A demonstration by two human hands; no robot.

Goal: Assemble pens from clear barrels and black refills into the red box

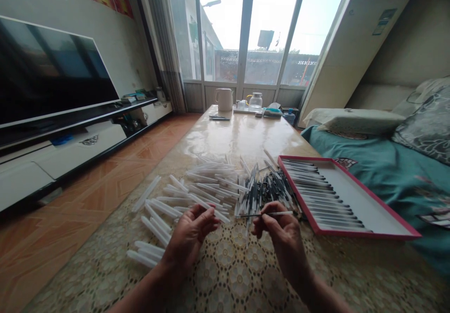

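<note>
My left hand [191, 231] is closed, pinching a translucent white pen barrel [222, 217] that slants down to the right past the fingertips. Between the thumb and fingers of my right hand [279, 228] is a thin pen refill [284, 213], held nearly level, its dark end pointing at the barrel. The two pieces are apart. Beyond my left hand spreads a loose heap of white pen barrels [207, 186]. Dark-tipped refills [269, 186] lie piled just past my right hand.
On the right, a red-rimmed box [369, 188] holds a row of pens [326, 198] with dark ends. A beige jug [225, 99], a glass pot [256, 101] and a tissue pack [272, 111] stand at the table's far end. A sofa [369, 153] borders the right side.
</note>
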